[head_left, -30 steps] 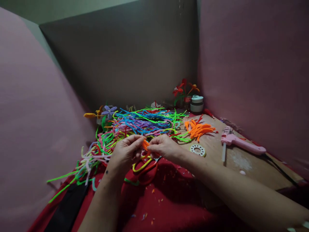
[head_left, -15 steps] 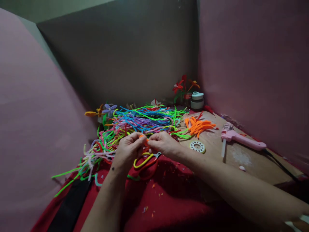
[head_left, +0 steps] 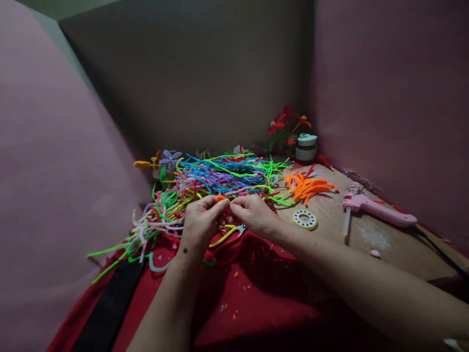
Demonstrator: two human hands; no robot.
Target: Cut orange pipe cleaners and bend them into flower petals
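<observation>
Between my two hands is a short orange pipe cleaner (head_left: 220, 198), mostly covered by the fingers. My left hand (head_left: 202, 217) pinches it between thumb and forefinger. Close against it, my right hand (head_left: 249, 212) is closed, its thumb and forefinger pinched at the orange piece's right side. Just below the hands lie pliers (head_left: 224, 238) with yellow and red handles, partly hidden by my left hand. Behind them spreads a heap of multicoloured pipe cleaners (head_left: 227, 176). To the right sits a bunch of orange pipe cleaners (head_left: 309, 187).
A pink glue gun (head_left: 381, 211) rests on a brown board (head_left: 330, 244), near a white disc with holes (head_left: 305, 219). Pipe-cleaner flowers (head_left: 280, 124) and a lidded jar (head_left: 306, 148) stand at the back. A black strip (head_left: 113, 303) crosses the red cloth (head_left: 264, 313). Pink panels flank both sides.
The view has shifted, so the scene sits slightly further right. The fingers have drawn closer around the orange pipe cleaner, and less of it shows.
</observation>
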